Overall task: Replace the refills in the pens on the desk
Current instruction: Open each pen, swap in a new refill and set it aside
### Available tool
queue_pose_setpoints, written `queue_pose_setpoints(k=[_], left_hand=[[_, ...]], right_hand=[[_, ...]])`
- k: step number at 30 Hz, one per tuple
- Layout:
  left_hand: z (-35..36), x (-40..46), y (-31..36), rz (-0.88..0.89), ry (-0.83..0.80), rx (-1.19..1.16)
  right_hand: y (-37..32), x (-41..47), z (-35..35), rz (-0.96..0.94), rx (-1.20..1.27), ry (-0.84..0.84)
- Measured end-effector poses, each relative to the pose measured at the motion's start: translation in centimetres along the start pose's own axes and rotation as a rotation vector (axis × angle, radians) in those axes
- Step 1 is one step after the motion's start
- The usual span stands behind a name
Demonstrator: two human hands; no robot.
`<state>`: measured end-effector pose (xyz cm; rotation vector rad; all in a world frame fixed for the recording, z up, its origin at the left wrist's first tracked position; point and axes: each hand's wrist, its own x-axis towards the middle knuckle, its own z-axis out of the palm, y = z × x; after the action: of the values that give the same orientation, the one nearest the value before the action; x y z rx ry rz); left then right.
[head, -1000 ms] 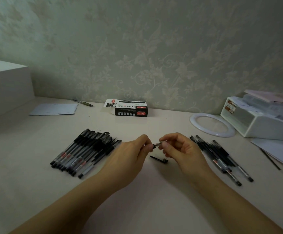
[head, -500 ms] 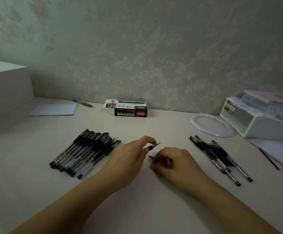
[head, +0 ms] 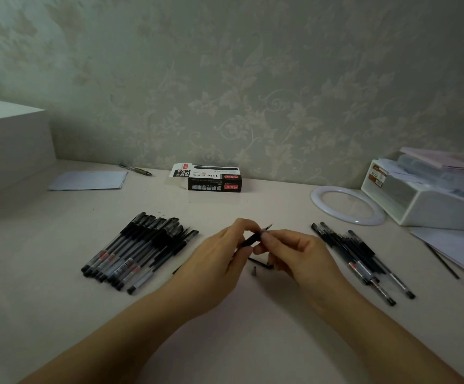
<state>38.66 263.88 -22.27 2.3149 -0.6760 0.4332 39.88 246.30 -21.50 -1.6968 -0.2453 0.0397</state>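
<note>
Two hands meet over the middle of the desk (head: 59, 231). A pen (head: 254, 237) is gripped by the curled fingers of the left hand (head: 219, 261), its tip pointing up and to the right, and is pinched near that tip by the right hand (head: 294, 253). Below them, a black cap (head: 258, 263) and a small cone tip (head: 254, 271) are seen lying on the desk. Piles of pens are laid at the left (head: 139, 250) and right (head: 358, 256).
</note>
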Motion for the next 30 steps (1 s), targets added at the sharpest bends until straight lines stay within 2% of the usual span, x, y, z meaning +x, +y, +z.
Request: queue_pose_setpoints(k=[6,12,19,21,25,28,30], left_hand=[[-0.3,0.2,-0.1,0.007,-0.009,0.026],[-0.3,0.3,-0.1,0.015,0.011,0.166],[-0.5,0.1,-0.2,0.002,0.023,0.212],[-0.5,0.1,-0.5,-0.018,0.039,0.227],[-0.4,0.1,-0.7,-0.046,0.019,0.207],[-0.2,0.2,-0.8,-0.066,0.043,0.183],[-0.3,0.3,-0.9,-0.072,0.071,0.177]], right_hand=[[-0.1,0.0,0.1,0.058,0.053,0.011],[-0.4,0.3,-0.4,0.127,0.212,0.105],[-0.3,0.6,-0.5,0.12,0.273,0.149],[-0.4,0.8,-0.6,0.097,0.358,0.235],[-0.6,1.4,-2.2,0.001,0.524,0.52],[-0.2,1.7,-3.3,-0.053,0.396,0.595],[0.2,1.8,-3.4,-0.091,0.089,0.538]])
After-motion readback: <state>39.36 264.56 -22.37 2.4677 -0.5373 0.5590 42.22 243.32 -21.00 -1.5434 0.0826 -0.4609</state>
